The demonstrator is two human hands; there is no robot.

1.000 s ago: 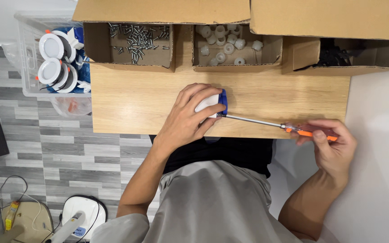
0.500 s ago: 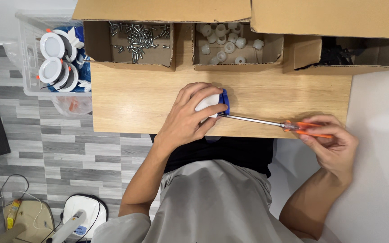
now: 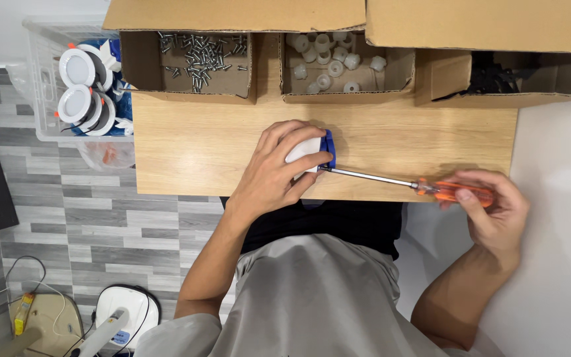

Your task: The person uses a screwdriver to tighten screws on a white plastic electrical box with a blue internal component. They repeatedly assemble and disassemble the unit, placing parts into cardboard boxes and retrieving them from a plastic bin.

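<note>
Nearest to us, our right hand (image 3: 494,211) is curled shut around the orange handle of a screwdriver (image 3: 424,187), just off the near right edge of the bench (image 3: 199,145). The steel shaft runs left across the bench edge, and its tip meets the blue side of a small white and blue part (image 3: 313,151). Our left hand (image 3: 279,168) lies over that part near the middle of the bench, fingers bent and pressing it down, so most of it is hidden. Farther off, three open cardboard boxes stand along the far edge: a box of screws (image 3: 196,63) on the left, a box of white plastic caps (image 3: 338,63) in the middle, and a box of black pieces (image 3: 503,79) on the right. Far left, off the bench, a clear bin (image 3: 41,79) holds round white lamps (image 3: 77,86).
</note>
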